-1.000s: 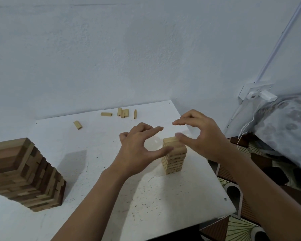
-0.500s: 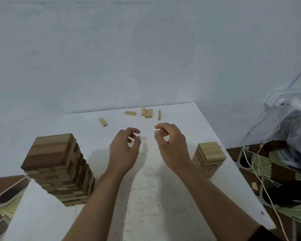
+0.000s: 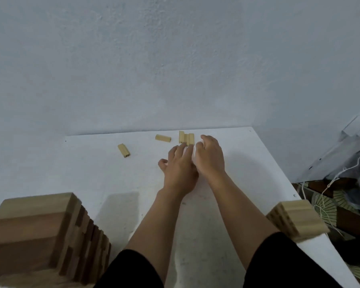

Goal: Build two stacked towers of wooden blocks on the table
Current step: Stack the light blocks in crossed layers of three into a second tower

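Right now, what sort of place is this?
Probably a room at home: a white table against a bare wall, a patterned floor and loose cords at right, wooden blocks set out.

white table [image 3: 92,173] with big tower [image 3: 40,231], small tower [image 3: 297,222], block cluster [image 3: 186,138], left block [image 3: 124,150], middle block [image 3: 163,138]

The large tower [image 3: 35,231] stands near-left on the table [image 3: 92,173], the small tower [image 3: 295,221] near-right, loose blocks [image 3: 186,138] behind.

Pale blue wall [image 3: 175,59], clear plastic bag [image 3: 341,161], patterned floor [image 3: 325,203]
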A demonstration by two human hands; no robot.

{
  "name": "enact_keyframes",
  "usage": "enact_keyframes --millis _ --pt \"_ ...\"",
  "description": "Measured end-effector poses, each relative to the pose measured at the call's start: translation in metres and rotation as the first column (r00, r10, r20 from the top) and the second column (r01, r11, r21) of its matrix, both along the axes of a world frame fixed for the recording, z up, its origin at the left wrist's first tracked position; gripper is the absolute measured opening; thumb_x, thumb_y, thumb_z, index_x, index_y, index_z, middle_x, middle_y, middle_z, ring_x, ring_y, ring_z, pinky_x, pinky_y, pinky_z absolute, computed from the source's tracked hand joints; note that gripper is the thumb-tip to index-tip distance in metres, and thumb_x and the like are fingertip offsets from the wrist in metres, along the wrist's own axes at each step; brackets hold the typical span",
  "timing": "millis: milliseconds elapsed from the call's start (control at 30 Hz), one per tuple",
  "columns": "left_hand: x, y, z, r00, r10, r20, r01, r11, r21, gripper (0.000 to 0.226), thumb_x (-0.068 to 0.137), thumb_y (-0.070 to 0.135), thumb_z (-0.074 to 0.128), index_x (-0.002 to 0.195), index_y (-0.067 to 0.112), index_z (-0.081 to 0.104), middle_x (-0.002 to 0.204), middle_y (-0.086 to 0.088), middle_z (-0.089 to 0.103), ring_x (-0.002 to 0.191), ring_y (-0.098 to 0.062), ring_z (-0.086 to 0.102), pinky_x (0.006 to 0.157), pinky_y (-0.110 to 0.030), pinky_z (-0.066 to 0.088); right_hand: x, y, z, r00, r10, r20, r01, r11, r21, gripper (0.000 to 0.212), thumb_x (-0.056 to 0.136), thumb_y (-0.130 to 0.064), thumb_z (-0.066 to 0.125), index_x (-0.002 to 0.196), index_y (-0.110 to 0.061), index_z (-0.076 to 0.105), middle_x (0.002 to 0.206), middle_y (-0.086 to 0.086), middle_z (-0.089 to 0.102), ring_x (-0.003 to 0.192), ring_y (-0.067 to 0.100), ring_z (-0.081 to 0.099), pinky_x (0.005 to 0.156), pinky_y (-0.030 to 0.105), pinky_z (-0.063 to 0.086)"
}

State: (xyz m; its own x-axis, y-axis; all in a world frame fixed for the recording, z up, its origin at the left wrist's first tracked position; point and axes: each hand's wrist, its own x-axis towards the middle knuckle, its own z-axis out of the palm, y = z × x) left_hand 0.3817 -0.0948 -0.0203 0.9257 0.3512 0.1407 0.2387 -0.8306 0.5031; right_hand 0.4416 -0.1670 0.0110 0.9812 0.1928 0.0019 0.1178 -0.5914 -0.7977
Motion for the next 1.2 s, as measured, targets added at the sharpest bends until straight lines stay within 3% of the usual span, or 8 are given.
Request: enact_keyframes --millis 100,233,367,633,867,967,1067,1200 --pt "0.023 0.009 -0.008 0.996 -0.02 -0.084 0.025 0.998 0.061 0.063 0.099 0.035 0.052 0.155 0.026 0.027 0.165 0.006 0.018 0.154 -0.021 0.009 0.106 -0.06 0.025 0.01 0.003 -0.009 0.999 0.035 -0.027 -0.036 0.997 -0.061 0.049 0.105 -0.025 0.033 0.152 -0.014 0.042 0.163 0.001 0.03 0.151 0.016 0.023 0.124 0.039 0.019" --pt "0.041 0.014 -0.011 0.977 -0.034 -0.209 0.07 0.984 0.167 0.076 0.101 0.041 0.051 0.161 0.024 0.008 0.17 0.007 -0.007 0.155 -0.027 -0.017 0.109 -0.071 0.011 0.014 0.004 -0.016 0.997 0.076 -0.031 -0.08 0.979 -0.189 0.048 0.107 -0.031 0.029 0.15 -0.015 0.044 0.166 -0.004 0.022 0.151 0.015 0.024 0.123 0.041 0.019" --pt "0.041 0.009 -0.012 0.968 -0.029 -0.249 0.087 0.971 0.225 0.073 0.104 0.043 0.044 0.162 0.026 0.003 0.169 0.007 -0.01 0.153 -0.03 -0.024 0.109 -0.076 -0.004 0.015 0.001 -0.011 0.997 0.078 -0.024 -0.081 0.985 -0.151 0.047 0.108 -0.031 0.03 0.143 -0.009 0.052 0.164 -0.004 0.027 0.146 0.015 0.034 0.121 0.038 0.024" --pt "-0.017 -0.013 -0.006 0.987 -0.061 -0.151 0.09 0.977 0.192 0.064 0.102 0.044 0.045 0.159 0.034 0.016 0.166 0.013 0.014 0.155 -0.026 -0.001 0.113 -0.065 0.006 -0.025 -0.014 -0.013 0.998 0.054 0.046 -0.051 0.997 -0.062 0.038 0.107 -0.026 0.039 0.125 -0.007 0.065 0.142 -0.002 0.052 0.124 0.015 0.055 0.099 0.02 0.035" --pt "-0.11 -0.038 -0.02 0.995 -0.083 0.048 0.075 0.985 0.155 0.054 0.086 0.031 0.068 0.137 0.032 0.055 0.137 0.012 0.055 0.132 -0.023 0.044 0.097 -0.057 0.021 -0.105 -0.045 -0.026 0.983 0.124 0.139 -0.122 0.992 -0.021 0.032 0.105 -0.018 0.043 0.122 -0.005 0.066 0.134 -0.003 0.055 0.121 0.014 0.056 0.108 0.027 0.043" --pt "-0.15 -0.051 -0.023 0.994 -0.083 0.069 0.071 0.984 0.164 0.062 0.075 0.026 0.077 0.133 0.032 0.056 0.134 0.011 0.058 0.123 -0.021 0.051 0.089 -0.051 0.026 -0.141 -0.063 -0.034 0.969 0.168 0.179 -0.169 0.986 -0.01 0.028 0.104 -0.017 0.047 0.119 -0.006 0.067 0.122 -0.009 0.055 0.108 0.007 0.057 0.103 0.023 0.047" --pt "-0.186 -0.057 -0.024 0.992 -0.099 0.073 0.081 0.972 0.219 0.059 0.08 0.024 0.071 0.137 0.029 0.055 0.137 0.009 0.057 0.125 -0.02 0.052 0.086 -0.047 0.029 -0.172 -0.083 -0.039 0.948 0.244 0.205 -0.244 0.969 -0.027 0.025 0.103 -0.014 0.052 0.121 -0.006 0.068 0.117 -0.01 0.055 0.105 0.003 0.056 0.099 0.016 0.046" --pt "-0.224 -0.058 -0.023 0.983 -0.15 0.107 0.118 0.958 0.262 0.045 0.09 0.021 0.046 0.131 0.026 0.062 0.132 0.009 0.059 0.125 -0.017 0.052 0.091 -0.042 0.027 -0.204 -0.105 -0.041 0.908 0.289 0.303 -0.284 0.957 -0.062 0.018 0.097 -0.012 0.064 0.11 -0.008 0.075 0.105 -0.007 0.061 0.091 0.004 0.06 0.084 0.022 0.054"
